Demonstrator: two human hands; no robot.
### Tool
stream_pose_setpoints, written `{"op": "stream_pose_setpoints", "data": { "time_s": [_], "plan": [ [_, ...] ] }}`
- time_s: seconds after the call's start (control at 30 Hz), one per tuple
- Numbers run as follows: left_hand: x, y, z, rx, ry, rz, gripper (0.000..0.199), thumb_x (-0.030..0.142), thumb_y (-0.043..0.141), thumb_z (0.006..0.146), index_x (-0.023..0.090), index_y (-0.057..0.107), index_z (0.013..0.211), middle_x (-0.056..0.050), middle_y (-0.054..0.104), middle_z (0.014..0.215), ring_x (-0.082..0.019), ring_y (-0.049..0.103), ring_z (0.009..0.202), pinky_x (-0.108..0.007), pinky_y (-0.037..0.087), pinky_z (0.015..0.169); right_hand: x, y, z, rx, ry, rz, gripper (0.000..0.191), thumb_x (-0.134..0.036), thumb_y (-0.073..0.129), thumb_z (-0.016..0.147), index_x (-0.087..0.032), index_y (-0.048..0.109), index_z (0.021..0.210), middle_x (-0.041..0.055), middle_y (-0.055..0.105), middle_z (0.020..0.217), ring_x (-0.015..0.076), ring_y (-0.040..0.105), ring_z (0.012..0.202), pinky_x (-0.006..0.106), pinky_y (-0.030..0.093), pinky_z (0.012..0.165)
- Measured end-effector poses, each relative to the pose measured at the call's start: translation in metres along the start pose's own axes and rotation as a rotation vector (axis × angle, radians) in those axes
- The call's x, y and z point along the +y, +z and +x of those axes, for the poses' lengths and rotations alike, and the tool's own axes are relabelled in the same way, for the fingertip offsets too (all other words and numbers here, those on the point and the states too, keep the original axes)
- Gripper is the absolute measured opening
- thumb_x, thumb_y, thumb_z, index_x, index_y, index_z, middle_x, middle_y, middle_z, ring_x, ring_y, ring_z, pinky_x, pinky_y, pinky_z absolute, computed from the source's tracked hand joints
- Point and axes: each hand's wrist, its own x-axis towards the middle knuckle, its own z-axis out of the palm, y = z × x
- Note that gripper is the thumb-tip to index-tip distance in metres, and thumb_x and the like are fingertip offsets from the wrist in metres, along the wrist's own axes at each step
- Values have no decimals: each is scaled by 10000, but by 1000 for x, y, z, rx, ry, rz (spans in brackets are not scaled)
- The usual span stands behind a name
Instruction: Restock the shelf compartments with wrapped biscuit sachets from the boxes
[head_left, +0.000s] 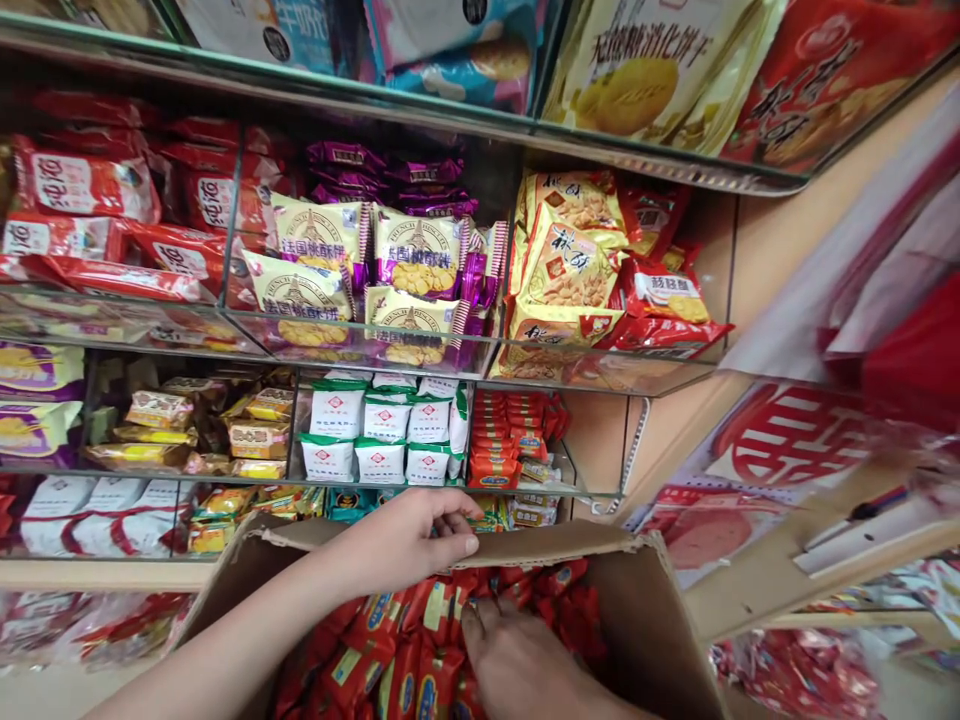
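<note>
A brown cardboard box (660, 620), open at the top, stands in front of me and is filled with small red wrapped snack packets (405, 650). My right hand (525, 655) reaches down among these packets, fingers pointing away from me. Its fingertips sink between the wrappers, so any grip on a packet is hidden. Over the far rim of the box hovers my left hand (420, 535). Its fingers are loosely curled, with a gap between them and the thumb, and nothing shows in it. Whether it touches the cardboard I cannot tell.
Behind the box rise glass-fronted shelves with white-and-green packets (386, 430), small red packets (510, 430), cream and purple biscuit packs (416, 255) and yellow packs (574, 260). A glass shelf edge (420, 488) runs just above my left hand. Red-and-white paper decorations (795, 430) hang at right.
</note>
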Motion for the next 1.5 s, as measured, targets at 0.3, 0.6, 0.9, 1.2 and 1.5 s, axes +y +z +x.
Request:
{"op": "stream_pose_setpoints", "data": {
  "time_s": [0.3,0.6,0.9,1.2,1.5],
  "plan": [
    [3,1,0,-25,-3,57,253,347,464,769,211,545,966,9,584,773,-119,529,696,-198,407,615,9,38,13,73,227,-52,420,-68,437,720,-103,455,1139,175,593,906,275,517,861,421,425,704],
    [3,2,2,-39,33,97,271,334,468,771,192,539,991,2,583,784,-122,539,712,-210,410,638,22,25,13,-43,278,59,164,-182,519,688,-121,627,795,112,639,809,271,507,886,385,382,768],
    [1,0,0,-68,74,-111,300,357,459,786,179,540,1014,-12,602,812,-116,541,710,-208,414,636,30,-46,-47,87,278,515,150,-284,447,780,-178,525,853,51,613,843,180,555,782,265,395,680],
    [8,-7,-9,-155,169,-264,308,359,505,768,155,611,971,-30,637,829,-132,554,723,-205,422,646,25,-76,-43,497,74,689,222,-316,489,789,-221,513,988,-1,610,861,127,556,750,222,436,678],
    [2,-9,-4,-134,116,-627,332,301,532,770,201,506,1085,-42,574,985,-124,527,854,-232,406,743,34,-66,-28,924,-152,380,341,-76,445,769,-242,499,1062,62,488,1104,162,481,1015,272,421,837]
  ]
}}
